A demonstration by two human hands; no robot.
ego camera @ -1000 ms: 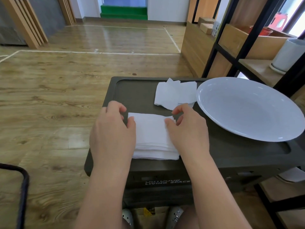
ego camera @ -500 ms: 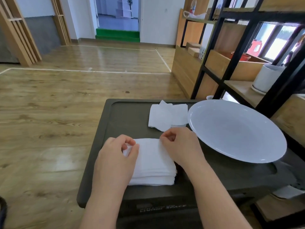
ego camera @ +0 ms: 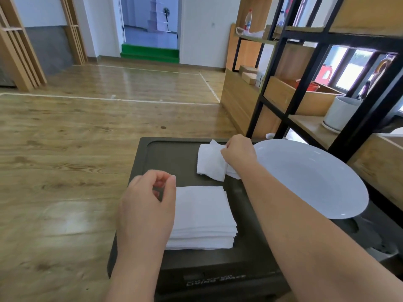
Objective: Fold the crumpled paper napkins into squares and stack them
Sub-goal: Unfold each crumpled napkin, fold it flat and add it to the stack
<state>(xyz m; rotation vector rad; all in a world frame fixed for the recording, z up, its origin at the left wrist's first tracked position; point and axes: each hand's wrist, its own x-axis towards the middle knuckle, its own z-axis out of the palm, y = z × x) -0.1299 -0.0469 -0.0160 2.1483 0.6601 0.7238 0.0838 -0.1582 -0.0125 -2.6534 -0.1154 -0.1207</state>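
Reached away from the folded stack [ego camera: 201,216] a moment ago: right hand [ego camera: 238,152] now out at the far side of the table [ego camera: 174,158], fingers curled onto the loose crumpled napkins [ego camera: 210,163], apparently pinching an upper edge, though the exact grip is hidden behind the knuckles. Left hand [ego camera: 147,203] drawn slightly off the stack too, hovering at its left edge, fingers loosely curled with thumb and forefinger near each other, holding nothing. Earlier, both hands sat on the top sheet.

Judging from this: one more square finished and laid down, next napkin being fetched. Several neat layers already stacked near the front edge; only a small crumpled heap left, so likely well along.

Dark, tray-like top with a raised rim, printed lettering on the front face. Large white plate [ego camera: 316,182] just right of the crumpled heap, nothing on it. Wooden floor [ego camera: 87,131] with white lines, green step [ego camera: 150,53] at a doorway beyond, black-framed wooden shelving [ego camera: 305,88] at right holding a white pot [ego camera: 339,115] and boxes.
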